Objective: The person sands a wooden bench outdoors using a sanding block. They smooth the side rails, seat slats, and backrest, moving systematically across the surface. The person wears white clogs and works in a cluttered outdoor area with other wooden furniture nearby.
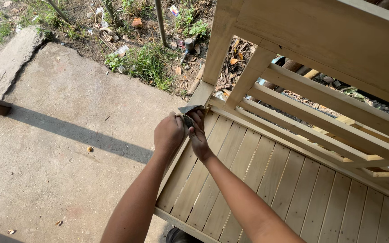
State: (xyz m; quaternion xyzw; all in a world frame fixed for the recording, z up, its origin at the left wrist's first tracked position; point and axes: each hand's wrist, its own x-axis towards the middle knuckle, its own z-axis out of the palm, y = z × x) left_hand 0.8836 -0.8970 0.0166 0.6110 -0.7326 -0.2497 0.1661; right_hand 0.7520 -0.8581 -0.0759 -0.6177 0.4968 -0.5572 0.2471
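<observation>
Leftward first: the bare concrete floor point(55, 153) fills the left half of the frame, with grass and litter point(145, 63) along its upper edge. Just left of centre, the left hand point(169, 133) is curled into a loose fist at the outer rail of the wooden bench point(293, 189), its fingers closed against a dark folded sheet of sandpaper point(189, 109). Beside it, touching, the right hand point(198, 135) pinches the same sheet from the seat side, fingertips pressed on it where the seat slats meet the corner post point(217, 45). As I judge it, sanding this corner well means keeping the sheet folded flat, rubbing along the grain of the rail, and easing pressure near the post so the edge is not rounded unevenly. Rightward, the slatted backrest point(320, 117) runs to the upper right.
</observation>
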